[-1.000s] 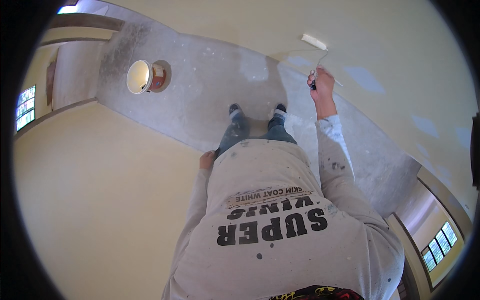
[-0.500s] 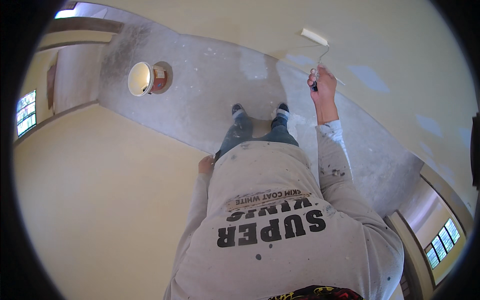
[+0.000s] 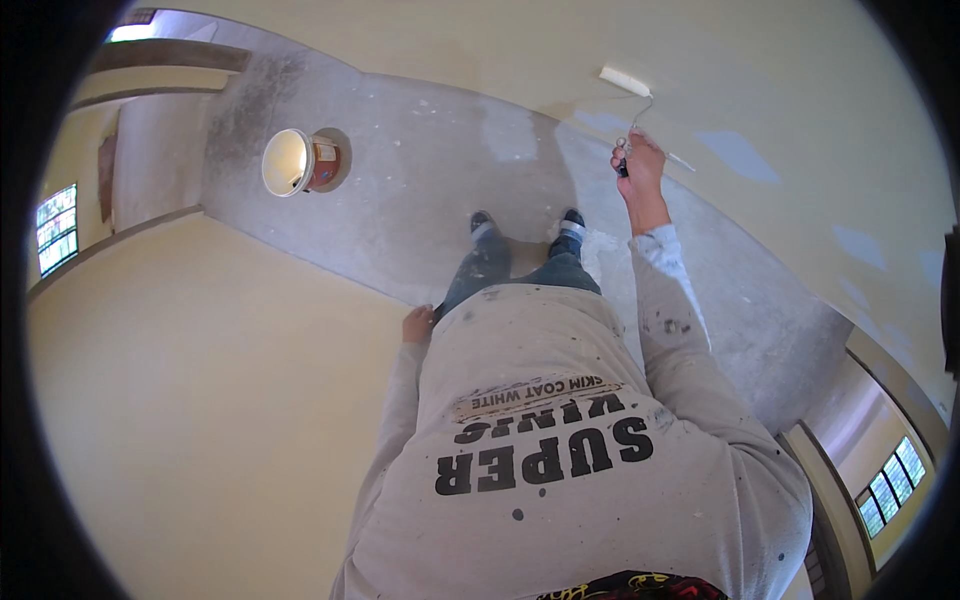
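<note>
My right hand [image 3: 640, 158] is closed around the dark handle of a paint roller [image 3: 625, 82], held up with its white cylindrical sleeve at the cream wall [image 3: 820, 90]; whether the sleeve touches it I cannot tell. The thin wire frame bends down to my grip. My left hand [image 3: 418, 323] hangs low at my left hip against my jeans, its fingertips hidden, so its grip is unclear. Both arms have light grey, paint-spotted sleeves.
A white and red bucket [image 3: 288, 160] stands on the grey, speckled concrete floor [image 3: 400, 160], forward and left of my feet. Another cream wall [image 3: 180, 400] fills the left side. Barred windows [image 3: 57, 228] show at far left and through an opening at lower right [image 3: 815, 480].
The bucket, floor edges and windows appear slightly shifted right and down, as the view moves a little. The roller and my right hand sit slightly further left than half a second ago.
</note>
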`<state>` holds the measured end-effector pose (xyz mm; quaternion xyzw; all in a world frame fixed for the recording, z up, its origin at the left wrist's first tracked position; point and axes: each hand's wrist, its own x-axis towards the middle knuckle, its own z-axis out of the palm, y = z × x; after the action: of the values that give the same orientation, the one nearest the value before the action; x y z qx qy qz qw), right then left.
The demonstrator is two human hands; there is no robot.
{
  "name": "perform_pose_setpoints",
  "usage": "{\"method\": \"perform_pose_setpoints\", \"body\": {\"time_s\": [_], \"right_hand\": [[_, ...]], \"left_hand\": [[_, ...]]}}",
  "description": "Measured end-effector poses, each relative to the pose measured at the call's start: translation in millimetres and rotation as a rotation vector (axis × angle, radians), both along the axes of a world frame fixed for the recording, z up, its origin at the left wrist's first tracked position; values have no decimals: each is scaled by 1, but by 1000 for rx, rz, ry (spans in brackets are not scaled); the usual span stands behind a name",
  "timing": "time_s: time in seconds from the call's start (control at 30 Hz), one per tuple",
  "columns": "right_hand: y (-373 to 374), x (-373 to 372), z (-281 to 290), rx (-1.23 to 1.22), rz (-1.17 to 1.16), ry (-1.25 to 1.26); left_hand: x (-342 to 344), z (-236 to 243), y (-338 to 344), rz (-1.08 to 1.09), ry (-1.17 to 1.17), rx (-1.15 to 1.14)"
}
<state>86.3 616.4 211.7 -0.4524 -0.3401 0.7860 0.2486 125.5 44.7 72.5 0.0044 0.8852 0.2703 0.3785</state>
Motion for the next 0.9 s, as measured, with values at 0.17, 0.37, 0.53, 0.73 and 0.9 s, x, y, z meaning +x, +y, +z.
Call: {"method": "perform_pose_setpoints", "body": {"time_s": [0.17,0.37,0.53,0.73,0.9], "right_hand": [[33,3,-67,-102,-39,-30],[22,7,-33,-85,-19,-7],[-12,7,39,-46,-18,44],[-19,1,60,33,-55,1],[-11,-1,42,32,-63,-2]], "left_hand": [[18,17,-7,-30,16,-19],[16,8,-36,-378,105,-61],[10,-40,-70,-231,134,23],[-25,-17,-17,21,-57,118],[-37,-3,-2,-32,-28,66]]}}
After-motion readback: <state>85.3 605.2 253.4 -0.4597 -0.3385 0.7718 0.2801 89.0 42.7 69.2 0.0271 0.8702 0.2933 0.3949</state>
